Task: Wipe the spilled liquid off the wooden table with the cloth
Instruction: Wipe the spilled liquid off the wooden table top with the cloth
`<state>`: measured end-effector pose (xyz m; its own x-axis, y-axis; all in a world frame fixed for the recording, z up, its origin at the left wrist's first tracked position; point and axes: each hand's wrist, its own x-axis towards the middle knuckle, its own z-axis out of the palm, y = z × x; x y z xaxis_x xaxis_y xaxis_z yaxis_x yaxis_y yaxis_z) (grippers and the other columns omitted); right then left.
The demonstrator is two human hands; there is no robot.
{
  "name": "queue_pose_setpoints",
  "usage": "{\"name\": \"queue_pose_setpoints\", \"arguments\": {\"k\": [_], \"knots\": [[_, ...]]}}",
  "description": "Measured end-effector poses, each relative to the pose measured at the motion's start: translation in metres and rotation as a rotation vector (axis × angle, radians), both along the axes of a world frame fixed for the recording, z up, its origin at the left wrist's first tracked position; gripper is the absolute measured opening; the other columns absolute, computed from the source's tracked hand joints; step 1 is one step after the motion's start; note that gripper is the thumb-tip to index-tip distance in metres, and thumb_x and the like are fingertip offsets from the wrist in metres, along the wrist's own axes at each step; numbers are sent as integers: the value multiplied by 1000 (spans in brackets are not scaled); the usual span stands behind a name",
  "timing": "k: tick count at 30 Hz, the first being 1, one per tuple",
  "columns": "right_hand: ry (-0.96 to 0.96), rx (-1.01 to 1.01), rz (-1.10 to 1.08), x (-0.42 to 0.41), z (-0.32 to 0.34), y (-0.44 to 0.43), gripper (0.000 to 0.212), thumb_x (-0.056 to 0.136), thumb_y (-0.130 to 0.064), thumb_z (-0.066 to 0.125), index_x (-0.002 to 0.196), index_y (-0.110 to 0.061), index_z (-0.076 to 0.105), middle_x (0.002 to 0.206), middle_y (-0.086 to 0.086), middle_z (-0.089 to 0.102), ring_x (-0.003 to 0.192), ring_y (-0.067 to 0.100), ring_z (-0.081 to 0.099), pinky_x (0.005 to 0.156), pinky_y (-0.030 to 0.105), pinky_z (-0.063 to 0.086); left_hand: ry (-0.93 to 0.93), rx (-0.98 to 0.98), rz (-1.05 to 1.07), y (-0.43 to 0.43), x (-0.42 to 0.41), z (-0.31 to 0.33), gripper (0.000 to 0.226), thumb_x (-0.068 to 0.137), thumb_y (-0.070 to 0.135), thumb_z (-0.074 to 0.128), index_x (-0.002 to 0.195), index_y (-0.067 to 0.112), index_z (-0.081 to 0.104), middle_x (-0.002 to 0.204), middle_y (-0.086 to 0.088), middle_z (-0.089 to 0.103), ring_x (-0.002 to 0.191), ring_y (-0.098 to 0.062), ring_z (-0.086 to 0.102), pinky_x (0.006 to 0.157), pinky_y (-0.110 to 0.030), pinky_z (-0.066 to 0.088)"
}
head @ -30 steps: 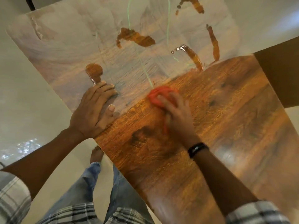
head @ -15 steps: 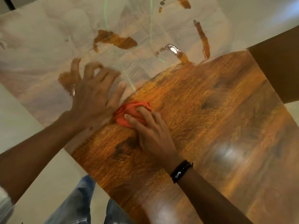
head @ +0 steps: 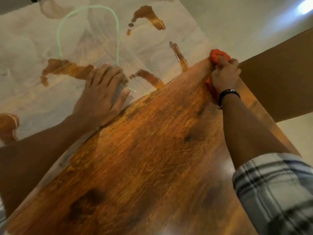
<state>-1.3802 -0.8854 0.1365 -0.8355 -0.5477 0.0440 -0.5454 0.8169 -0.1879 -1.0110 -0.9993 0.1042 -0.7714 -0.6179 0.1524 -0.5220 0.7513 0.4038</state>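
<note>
Currently mid-wipe. The right hand (head: 223,77) grips the orange cloth (head: 218,55) bunched in curled fingers and presses it on the wooden table (head: 144,158) at the far right edge, about 1 o'clock in view. Part of the cloth pokes out beyond the knuckles and part trails under the wrist by the black wristband (head: 228,94). The left hand (head: 101,94) lies flat on the tabletop at about 11 o'clock, fingers straight, holding nothing; judged to be bracing.

Spilled liquid is not yet cleared. One brown streak (head: 179,56) sits just beside the cloth at its 9 o'clock. A short patch (head: 149,77) lies between the hands, a long one (head: 67,68) runs from the left fingertips toward 9 o'clock, and another (head: 149,16) sits far off at 12 o'clock. The far half of the table looks pale; possibly glare rather than a wet film, cannot tell.

Next move, as judged: draw the cloth back toward 9 o'clock through the nearest streak with firm downward pressure, then refold if it is soaked.

Versus half a second ago: the cloth was near mid-table, just beside the left hand; it is now at the right edge. The left hand, then raised with fingers spread, now rests flat.
</note>
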Motion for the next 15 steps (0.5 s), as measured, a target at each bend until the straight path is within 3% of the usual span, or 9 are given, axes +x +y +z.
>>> {"name": "queue_pose_setpoints", "arguments": {"k": [5,10,13,15], "knots": [[-121,-132,406,102,-4,11,46,98,-18,44,140,-35,51,153,11,30,134,32,36,110,49,40,40,67,-1,2,1,1,60,106,46,24,140,5,50,150,-14,46,148,-32,30,121,-55,21],[-182,-17,820,241,-11,53,51,94,-25,34,144,-30,44,146,9,36,114,27,41,90,39,49,104,124,6,2,4,0,64,105,50,20,146,6,44,154,-13,42,150,-28,26,124,-51,18],[-147,-58,796,196,-8,43,50,93,-20,36,140,-29,51,143,10,43,108,26,45,83,31,44,99,137,-7,1,3,1,63,105,48,21,144,5,45,152,-13,44,149,-28,28,123,-52,20],[-118,-95,617,133,-8,24,49,94,-12,44,138,-32,53,145,11,41,119,31,44,95,39,44,94,134,-8,1,2,0,60,105,45,24,144,4,45,152,-14,44,149,-28,28,123,-51,20]]}}
